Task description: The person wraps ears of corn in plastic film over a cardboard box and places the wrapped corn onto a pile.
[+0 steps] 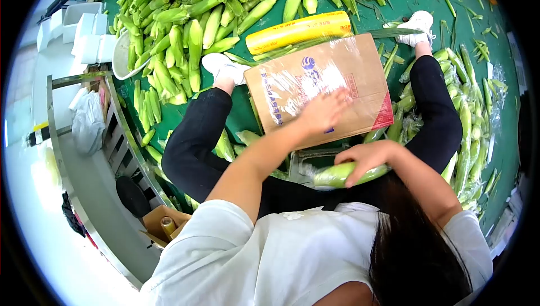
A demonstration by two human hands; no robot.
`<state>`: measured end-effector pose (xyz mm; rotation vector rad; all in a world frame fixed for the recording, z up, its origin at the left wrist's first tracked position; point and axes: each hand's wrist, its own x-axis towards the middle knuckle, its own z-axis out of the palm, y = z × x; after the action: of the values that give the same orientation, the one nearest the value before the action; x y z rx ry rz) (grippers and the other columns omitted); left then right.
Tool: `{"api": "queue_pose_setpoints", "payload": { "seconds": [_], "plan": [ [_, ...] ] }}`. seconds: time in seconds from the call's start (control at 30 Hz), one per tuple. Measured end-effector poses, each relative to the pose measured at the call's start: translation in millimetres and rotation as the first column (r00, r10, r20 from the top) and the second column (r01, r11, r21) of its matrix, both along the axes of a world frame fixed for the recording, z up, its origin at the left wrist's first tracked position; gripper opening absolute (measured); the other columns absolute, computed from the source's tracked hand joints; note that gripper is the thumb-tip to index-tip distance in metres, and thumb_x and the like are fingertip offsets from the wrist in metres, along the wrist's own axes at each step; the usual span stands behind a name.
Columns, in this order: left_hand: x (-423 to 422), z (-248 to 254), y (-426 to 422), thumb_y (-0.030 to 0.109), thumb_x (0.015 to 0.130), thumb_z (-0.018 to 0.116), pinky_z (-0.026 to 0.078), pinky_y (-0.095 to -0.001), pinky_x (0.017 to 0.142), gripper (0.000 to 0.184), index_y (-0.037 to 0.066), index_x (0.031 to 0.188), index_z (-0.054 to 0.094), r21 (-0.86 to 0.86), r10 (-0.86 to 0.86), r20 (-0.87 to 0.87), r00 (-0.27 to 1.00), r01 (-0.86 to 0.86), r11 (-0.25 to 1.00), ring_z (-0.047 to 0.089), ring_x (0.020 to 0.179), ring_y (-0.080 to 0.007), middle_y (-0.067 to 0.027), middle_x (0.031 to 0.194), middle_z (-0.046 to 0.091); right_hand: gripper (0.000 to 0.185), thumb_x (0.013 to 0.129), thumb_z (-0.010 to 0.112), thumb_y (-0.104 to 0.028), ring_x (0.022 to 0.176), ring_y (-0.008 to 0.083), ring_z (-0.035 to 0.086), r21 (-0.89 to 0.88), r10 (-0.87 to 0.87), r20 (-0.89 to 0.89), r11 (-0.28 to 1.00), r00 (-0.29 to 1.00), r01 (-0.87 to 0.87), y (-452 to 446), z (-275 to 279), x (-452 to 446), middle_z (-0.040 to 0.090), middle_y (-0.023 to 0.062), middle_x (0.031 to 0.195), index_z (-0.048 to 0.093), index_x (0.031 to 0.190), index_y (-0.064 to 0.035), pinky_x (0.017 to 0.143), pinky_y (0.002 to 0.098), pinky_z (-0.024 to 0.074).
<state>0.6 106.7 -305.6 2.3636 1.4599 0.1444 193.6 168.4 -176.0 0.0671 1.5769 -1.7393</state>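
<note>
My left hand (323,112) reaches over a printed cardboard box (270,86) between my legs. Its fingers are stretched out, slightly smeared by motion, and lie at or just above the box's shiny top. My right hand (368,160) is wrapped around an ear of corn (334,175) in its green husk, close to my lap. Clear plastic film covers this ear, and its left end is blurred. Past the box's far edge lies a yellow roll (298,31) with printing on it.
A big heap of unwrapped green corn (208,2) spreads over the green surface (236,112) ahead and left. Film-wrapped corn (464,131) lies at the right beside my leg. A metal frame (84,205) and an open carton (163,221) stand at the left.
</note>
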Motion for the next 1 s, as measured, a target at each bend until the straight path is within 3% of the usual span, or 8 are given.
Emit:
{"api": "queue_pose_setpoints", "payload": {
  "seconds": [0.13, 0.3, 0.43, 0.6, 0.73, 0.83, 0.9, 1.0],
  "plan": [
    [41, -4, -42, 0.033, 0.095, 0.057, 0.026, -0.0555, 0.119, 0.066, 0.012, 0.154, 0.04, 0.12, 0.176, 0.001, 0.984, -0.175, 0.977, 0.024, 0.153, -0.0315, -0.015, 0.165, 0.028, 0.081, 0.083, 0.074, -0.058, 0.088, 0.0303, 0.071, -0.662, -0.316, 0.54, 0.413, 0.78, 0.626, -3, 52, 71, 0.063, 0.0298, 0.127, 0.054, 0.137, -0.0007, 0.08, 0.0383, 0.0587],
    [103, 19, -84, 0.021, 0.092, 0.053, 0.029, -0.058, 0.115, 0.057, 0.01, 0.148, 0.049, 0.075, 0.031, -0.103, 0.994, -0.023, 0.997, 0.031, 0.147, -0.04, -0.0231, 0.158, 0.034, 0.082, 0.093, 0.04, -0.077, 0.105, 0.0482, 0.065, -0.532, -0.469, 0.791, -0.209, 0.393, 0.821, -46, 43, 129, 0.064, 0.0275, 0.116, 0.049, 0.145, -0.0138, 0.094, 0.0693, 0.0467],
    [100, 108, -84, 0.019, 0.088, 0.053, 0.049, -0.0463, 0.095, 0.031, 0.011, 0.112, 0.07, -0.647, -0.022, 0.018, 1.0, 0.029, 0.762, 0.068, 0.102, -0.0288, -0.0102, 0.103, 0.071, 0.066, 0.097, 0.059, -0.056, 0.086, 0.0268, 0.068, -0.399, -0.68, 0.654, 0.062, 0.331, 0.915, -21, 15, 116, 0.066, 0.017, 0.11, 0.048, 0.14, -0.0082, 0.065, 0.0418, 0.0602],
    [6, 217, -55, 0.014, 0.077, 0.071, 0.051, -0.0451, 0.096, 0.051, 0.014, 0.126, 0.059, 0.459, 0.184, 0.058, 0.981, -0.19, 0.868, 0.065, 0.11, -0.03, -0.0124, 0.122, 0.063, 0.06, 0.093, 0.071, -0.036, 0.087, 0.0229, 0.068, -0.389, -0.447, 0.648, 0.502, 0.617, 0.772, 0, -10, 41, 0.067, 0.0135, 0.11, 0.048, 0.139, -0.0061, 0.067, 0.041, 0.0601],
    [-55, 182, -56, 0.017, 0.078, 0.076, 0.057, -0.0421, 0.077, 0.051, 0.013, 0.124, 0.057, -0.336, 0.18, 0.062, 0.982, -0.15, 0.93, 0.071, 0.09, -0.0269, -0.0091, 0.106, 0.067, 0.061, 0.084, 0.08, -0.03, 0.088, 0.0205, 0.068, -0.187, -0.303, 0.249, 0.917, 0.92, 0.353, 18, 25, -51, 0.067, 0.0121, 0.112, 0.053, 0.133, -0.0061, 0.074, 0.0373, 0.0579],
    [-114, 134, -84, 0.022, 0.08, 0.079, 0.054, -0.0338, 0.059, 0.051, 0.009, 0.123, 0.054, -0.656, 0.385, 0.458, 0.801, 0.012, 0.755, 0.068, 0.072, -0.0171, -0.0081, 0.086, 0.066, 0.048, 0.085, 0.075, -0.026, 0.085, 0.0305, 0.07, 0.625, -0.001, -0.388, 0.734, 0.922, 0.264, 19, 34, -72, 0.066, 0.0121, 0.105, 0.056, 0.127, -0.012, 0.075, 0.0423, 0.0573],
    [-160, 140, -85, 0.03, 0.081, 0.082, 0.036, -0.0213, 0.046, 0.053, 0.006, 0.12, 0.055, -0.809, 0.891, -0.003, 0.453, 0.522, -0.269, 0.049, 0.057, -0.008, -0.0052, 0.084, 0.06, 0.036, 0.092, 0.064, -0.025, 0.084, 0.0328, 0.07, 0.73, 0.312, -0.614, 0.573, 0.725, 0.372, 46, 16, -93, 0.065, 0.0143, 0.102, 0.056, 0.125, -0.0156, 0.073, 0.0428, 0.0571],
    [-228, 83, -122, 0.029, 0.078, 0.082, 0.044, -0.031, 0.054, 0.06, 0.007, 0.128, 0.057, -0.929, 0.762, 0.101, 0.64, 0.334, -0.157, 0.056, 0.066, -0.0152, -0.0068, 0.086, 0.062, 0.041, 0.092, 0.056, -0.016, 0.097, 0.0326, 0.068, 0.503, 0.054, -0.85, 0.381, 0.524, 0.776, 158, -127, -143, 0.068, 0.0159, 0.112, 0.058, 0.133, -0.0129, 0.076, 0.0461, 0.0563]
  ]
}}
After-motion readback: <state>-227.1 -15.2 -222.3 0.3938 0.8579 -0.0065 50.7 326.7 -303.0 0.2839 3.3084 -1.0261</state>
